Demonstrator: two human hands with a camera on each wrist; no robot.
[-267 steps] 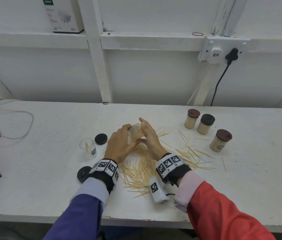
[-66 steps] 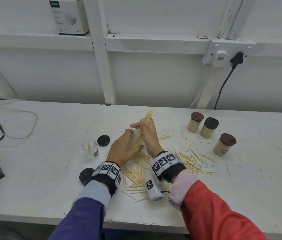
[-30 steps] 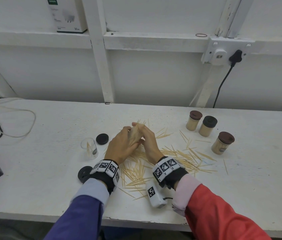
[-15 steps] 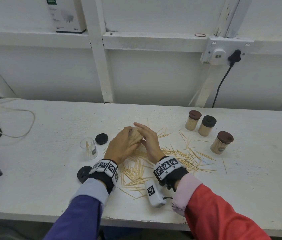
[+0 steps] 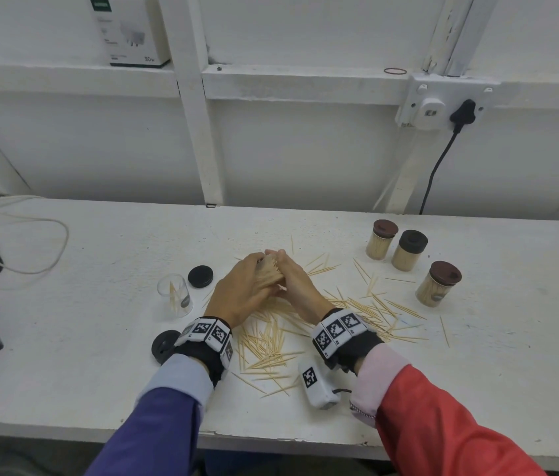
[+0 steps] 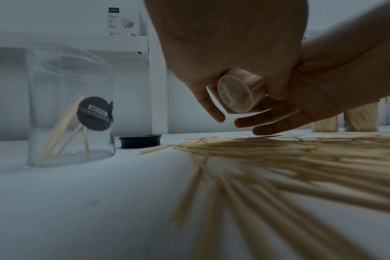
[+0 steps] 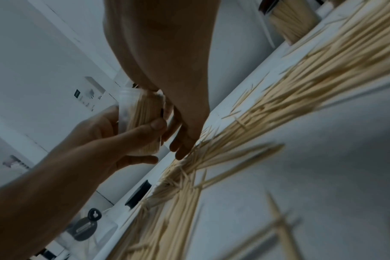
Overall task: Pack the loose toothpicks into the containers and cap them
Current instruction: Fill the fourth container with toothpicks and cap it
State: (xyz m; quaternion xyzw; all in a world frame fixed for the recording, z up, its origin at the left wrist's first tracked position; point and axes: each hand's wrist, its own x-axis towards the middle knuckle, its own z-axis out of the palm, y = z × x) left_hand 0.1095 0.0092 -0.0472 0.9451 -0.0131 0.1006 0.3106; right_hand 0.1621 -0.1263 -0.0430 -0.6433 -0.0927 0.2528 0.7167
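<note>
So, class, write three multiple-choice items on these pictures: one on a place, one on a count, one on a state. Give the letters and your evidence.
1. Where does the nearly empty clear container stand?
A. to the left of the hands
B. among the capped jars
C. on the wall ledge

2. How many capped containers stand at the right?
A. one
B. three
C. five

3. What state is the container in the left hand?
A. empty
B. capped
C. packed with toothpicks, uncapped

Answers: 1 A, it stands beside a loose black cap, left of both hands. 2 B, three lidded jars show. 3 C, toothpick tips show at its open mouth beside the right hand.
</note>
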